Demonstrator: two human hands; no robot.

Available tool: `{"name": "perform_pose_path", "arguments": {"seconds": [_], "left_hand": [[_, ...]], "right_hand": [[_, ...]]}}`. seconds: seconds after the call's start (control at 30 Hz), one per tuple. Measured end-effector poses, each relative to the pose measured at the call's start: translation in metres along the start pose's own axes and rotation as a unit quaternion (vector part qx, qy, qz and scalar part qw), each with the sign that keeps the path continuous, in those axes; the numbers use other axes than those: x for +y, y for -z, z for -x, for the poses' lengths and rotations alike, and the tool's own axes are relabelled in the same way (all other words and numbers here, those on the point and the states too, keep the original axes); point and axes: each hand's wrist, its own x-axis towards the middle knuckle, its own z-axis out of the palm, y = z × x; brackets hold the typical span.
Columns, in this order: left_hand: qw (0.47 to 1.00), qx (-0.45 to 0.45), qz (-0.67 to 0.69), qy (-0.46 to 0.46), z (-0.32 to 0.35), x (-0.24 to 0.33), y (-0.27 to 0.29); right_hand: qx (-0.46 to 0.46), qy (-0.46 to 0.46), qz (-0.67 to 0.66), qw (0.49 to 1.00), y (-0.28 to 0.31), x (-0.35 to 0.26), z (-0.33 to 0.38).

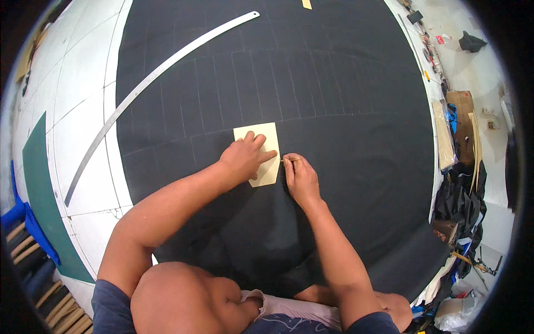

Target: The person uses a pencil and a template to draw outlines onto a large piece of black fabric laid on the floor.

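A pale yellow card template (269, 170) with a tapered lower end lies on a large black sheet of material (367, 178). My left hand (243, 158) presses down on the template with its fingers spread, covering its middle and left part. Just beside the template's right edge, my right hand (302, 179) pinches a thin yellowish stick (286, 160), its tip at that edge. The fingers hide part of the stick, so its exact kind does not show. Faint pale lines mark rows of narrow panels on the sheet beyond the template.
A long metal ruler (146, 82) runs from the sheet's far part onto the white tabletop (83, 145) at left. Further left lies a green mat (50, 200). Another yellow card piece (307, 4) sits at the far edge. Cardboard (463, 125) and black scraps (459, 195) crowd the right.
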Motion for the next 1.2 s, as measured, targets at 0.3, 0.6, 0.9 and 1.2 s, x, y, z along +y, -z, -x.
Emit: {"name": "perform_pose_path", "arguments": {"seconds": [0.3,0.6,0.9,1.2], "left_hand": [[1.000,0.013,0.005,-0.003,0.002,-0.001,0.000],[1.000,0.028,-0.001,0.000,0.004,-0.001,-0.002],[1.000,0.006,-0.003,0.003,0.000,0.001,0.002],[1.000,0.023,-0.002,-0.003,0.001,0.000,-0.001]], "right_hand": [[0.015,-0.047,-0.045,0.998,-0.002,0.000,-0.001],[0.036,0.052,-0.002,0.998,-0.012,0.006,-0.028],[0.060,0.048,-0.002,0.997,-0.019,0.005,-0.077],[0.041,0.027,0.008,0.999,-0.015,-0.001,-0.077]]}}
